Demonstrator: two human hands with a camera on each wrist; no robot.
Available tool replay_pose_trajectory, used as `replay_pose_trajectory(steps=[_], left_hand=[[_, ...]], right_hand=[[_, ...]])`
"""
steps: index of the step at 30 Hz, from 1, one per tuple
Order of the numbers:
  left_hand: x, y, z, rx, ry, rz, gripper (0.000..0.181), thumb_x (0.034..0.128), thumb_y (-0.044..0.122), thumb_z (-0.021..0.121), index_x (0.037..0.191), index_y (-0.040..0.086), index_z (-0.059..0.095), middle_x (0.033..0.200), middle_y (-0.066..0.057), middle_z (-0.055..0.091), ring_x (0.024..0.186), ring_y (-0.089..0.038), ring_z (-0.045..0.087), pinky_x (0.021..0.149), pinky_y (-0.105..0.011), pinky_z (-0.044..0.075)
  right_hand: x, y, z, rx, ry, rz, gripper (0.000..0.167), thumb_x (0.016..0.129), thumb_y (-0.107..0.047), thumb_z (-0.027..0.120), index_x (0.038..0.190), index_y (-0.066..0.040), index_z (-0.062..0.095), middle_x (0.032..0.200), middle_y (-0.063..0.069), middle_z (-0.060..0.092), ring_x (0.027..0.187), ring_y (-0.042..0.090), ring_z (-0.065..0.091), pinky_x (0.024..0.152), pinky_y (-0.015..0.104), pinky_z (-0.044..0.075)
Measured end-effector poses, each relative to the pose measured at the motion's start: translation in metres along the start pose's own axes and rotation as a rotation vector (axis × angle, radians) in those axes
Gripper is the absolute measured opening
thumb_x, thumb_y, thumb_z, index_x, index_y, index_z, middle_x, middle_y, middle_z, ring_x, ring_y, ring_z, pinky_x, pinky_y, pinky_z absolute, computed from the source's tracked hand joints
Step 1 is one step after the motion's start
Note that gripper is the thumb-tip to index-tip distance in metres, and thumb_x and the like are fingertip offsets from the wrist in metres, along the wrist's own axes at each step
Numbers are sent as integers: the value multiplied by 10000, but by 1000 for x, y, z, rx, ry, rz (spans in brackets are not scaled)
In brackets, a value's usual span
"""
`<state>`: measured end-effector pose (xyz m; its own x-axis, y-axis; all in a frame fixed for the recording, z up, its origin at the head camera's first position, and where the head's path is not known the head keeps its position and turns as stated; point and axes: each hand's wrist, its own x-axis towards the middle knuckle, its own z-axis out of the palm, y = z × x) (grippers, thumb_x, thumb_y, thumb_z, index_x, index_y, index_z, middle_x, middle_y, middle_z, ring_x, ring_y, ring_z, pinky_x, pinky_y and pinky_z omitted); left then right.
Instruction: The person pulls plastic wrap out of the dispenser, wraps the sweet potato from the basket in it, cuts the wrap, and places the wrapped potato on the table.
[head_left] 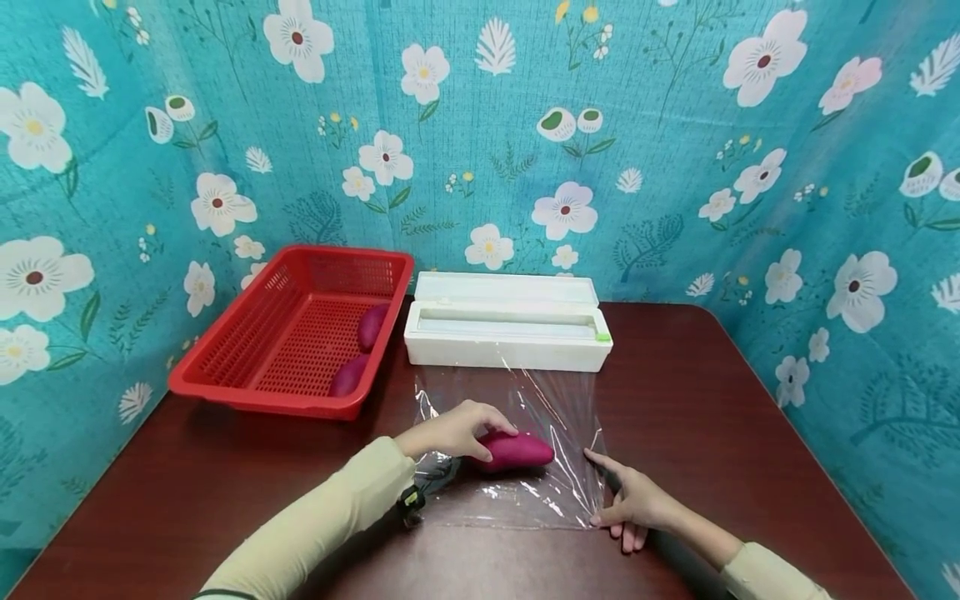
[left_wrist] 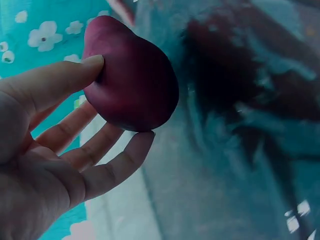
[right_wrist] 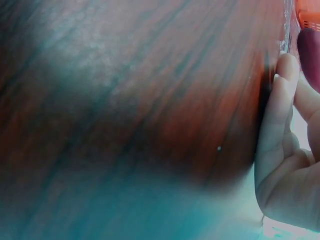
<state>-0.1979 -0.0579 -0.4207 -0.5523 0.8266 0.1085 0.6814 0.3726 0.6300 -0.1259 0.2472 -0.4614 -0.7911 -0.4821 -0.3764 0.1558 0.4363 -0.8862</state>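
Note:
A purple sweet potato [head_left: 517,451] lies over a sheet of clear plastic wrap [head_left: 510,504] in the head view. My left hand [head_left: 459,428] grips its left end, the thumb on the near side. In the left wrist view the thumb presses the sweet potato [left_wrist: 132,80], and other fingers curl behind and under it. At the wrap's right edge, my right hand [head_left: 633,500] touches the film with forefinger and thumb spread apart, the thumb at the near corner. Its remaining fingers are tucked below. The right wrist view shows the right hand [right_wrist: 285,135] low beside the tabletop.
Behind the wrap stands a white wrap dispenser box [head_left: 510,354] with its lid raised. A red plastic basket [head_left: 270,400] at the left holds two more purple sweet potatoes [head_left: 349,377]. A blue flowered cloth [head_left: 465,167] hangs around the dark brown table [head_left: 690,400].

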Motion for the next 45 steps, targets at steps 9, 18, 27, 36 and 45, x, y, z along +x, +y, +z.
replay_pose_trajectory(steps=[9, 18, 27, 36, 45], left_hand=[[7, -3, 1, -108, -85, -68, 422, 688, -64, 699, 1099, -7, 623, 1061, -107, 609, 938, -143, 548, 772, -226, 458], [11, -1, -3, -94, -168, -94, 435, 727, -53, 644, 1156, -9, 585, 1108, -110, 596, 973, -138, 540, 824, -239, 432], [12, -1, 0, -91, -165, -162, 459, 727, -43, 645, 1175, 25, 576, 1125, -79, 590, 994, -139, 532, 845, -263, 424], [12, -2, -2, -168, -145, -198, 495, 724, -53, 664, 1201, -8, 539, 1168, -103, 566, 1052, -225, 528, 866, -296, 424], [-5, 3, -8, 79, 65, -167, 405, 697, 93, 732, 1061, 2, 579, 990, -114, 612, 933, -221, 556, 812, -298, 426]], right_hand=[[-1, 0, 1, -2, 11, -3, 974, 706, -129, 751, 1423, -67, 96, 500, 119, 542, 378, 259, 561, 334, 393, 440], [-1, 0, 0, -4, -2, -17, 979, 707, -124, 750, 1422, -51, 85, 503, 124, 548, 377, 241, 560, 337, 392, 442], [-2, -1, 1, 4, 1, -3, 976, 711, -122, 746, 1423, -54, 82, 503, 110, 547, 379, 231, 561, 338, 371, 444], [-2, -2, 3, -8, 20, 8, 980, 704, -129, 752, 1425, -62, 90, 491, 88, 537, 377, 235, 560, 335, 370, 443], [-4, -2, 5, -61, 43, -20, 947, 714, -135, 745, 1434, -115, 131, 494, 98, 529, 382, 260, 560, 331, 392, 438]])
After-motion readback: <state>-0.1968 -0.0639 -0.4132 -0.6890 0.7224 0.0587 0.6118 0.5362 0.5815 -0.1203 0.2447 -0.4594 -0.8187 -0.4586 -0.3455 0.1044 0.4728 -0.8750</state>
